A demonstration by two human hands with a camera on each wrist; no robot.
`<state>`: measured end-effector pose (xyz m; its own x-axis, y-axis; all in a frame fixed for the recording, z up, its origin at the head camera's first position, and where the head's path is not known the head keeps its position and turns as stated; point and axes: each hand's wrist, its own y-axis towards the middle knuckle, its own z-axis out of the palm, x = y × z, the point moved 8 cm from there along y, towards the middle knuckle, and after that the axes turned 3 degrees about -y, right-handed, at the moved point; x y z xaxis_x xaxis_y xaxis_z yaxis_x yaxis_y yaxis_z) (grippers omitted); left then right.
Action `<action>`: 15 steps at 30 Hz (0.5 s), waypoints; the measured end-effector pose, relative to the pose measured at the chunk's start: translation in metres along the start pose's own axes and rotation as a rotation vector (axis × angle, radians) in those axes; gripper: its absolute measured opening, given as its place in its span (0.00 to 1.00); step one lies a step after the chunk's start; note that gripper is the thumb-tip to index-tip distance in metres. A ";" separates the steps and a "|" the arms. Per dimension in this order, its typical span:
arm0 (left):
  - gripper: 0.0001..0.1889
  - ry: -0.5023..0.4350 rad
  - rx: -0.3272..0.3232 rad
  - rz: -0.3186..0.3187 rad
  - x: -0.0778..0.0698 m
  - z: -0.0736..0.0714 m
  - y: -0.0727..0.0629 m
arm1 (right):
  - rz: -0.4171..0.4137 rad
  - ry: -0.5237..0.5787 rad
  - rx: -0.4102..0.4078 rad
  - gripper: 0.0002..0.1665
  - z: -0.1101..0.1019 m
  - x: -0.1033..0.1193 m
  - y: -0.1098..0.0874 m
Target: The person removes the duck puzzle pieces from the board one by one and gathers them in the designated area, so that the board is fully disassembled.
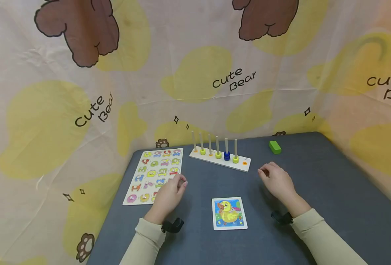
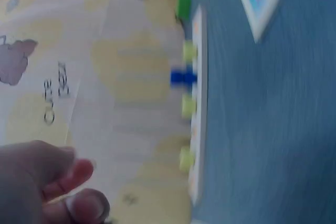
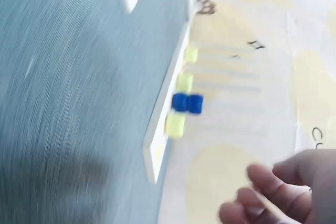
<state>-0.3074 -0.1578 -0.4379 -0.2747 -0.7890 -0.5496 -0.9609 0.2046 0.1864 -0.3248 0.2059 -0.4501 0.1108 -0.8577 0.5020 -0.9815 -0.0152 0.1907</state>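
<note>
My left hand hangs over the lower right corner of a white number board, hiding some of its colourful numerals. Its fingers are loosely curled and hold nothing, as the left wrist view shows of the same hand. On the other side, my right hand is held above the table with its fingers bent and nothing in them. Between the hands lies a square duck picture puzzle in a white frame. Behind it stands a white peg board with several upright pegs, yellow-green beads and blue beads.
A green block lies at the back right of the dark grey table. Along the table's back and sides hangs a printed cloth with bears and lettering. Both wrists wear dark straps.
</note>
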 end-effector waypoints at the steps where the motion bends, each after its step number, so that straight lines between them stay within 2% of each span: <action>1: 0.07 -0.054 0.030 -0.011 -0.002 0.008 0.000 | 0.017 0.045 -0.011 0.12 0.001 0.001 -0.001; 4: 0.03 -0.140 0.090 -0.018 -0.005 0.033 0.001 | 0.026 0.164 0.014 0.09 0.011 0.009 -0.005; 8: 0.03 -0.176 0.109 -0.001 -0.008 0.061 0.006 | -0.034 0.293 0.094 0.08 0.032 0.028 -0.007; 12: 0.06 -0.189 0.100 0.007 -0.008 0.079 0.012 | -0.116 0.381 0.191 0.08 0.053 0.053 -0.010; 15: 0.10 -0.185 0.083 0.010 -0.006 0.088 0.012 | -0.186 0.383 0.282 0.07 0.070 0.071 -0.015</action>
<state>-0.3208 -0.0999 -0.5037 -0.2788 -0.6683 -0.6897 -0.9555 0.2654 0.1291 -0.3130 0.1094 -0.4770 0.2849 -0.5784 0.7643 -0.9379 -0.3329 0.0977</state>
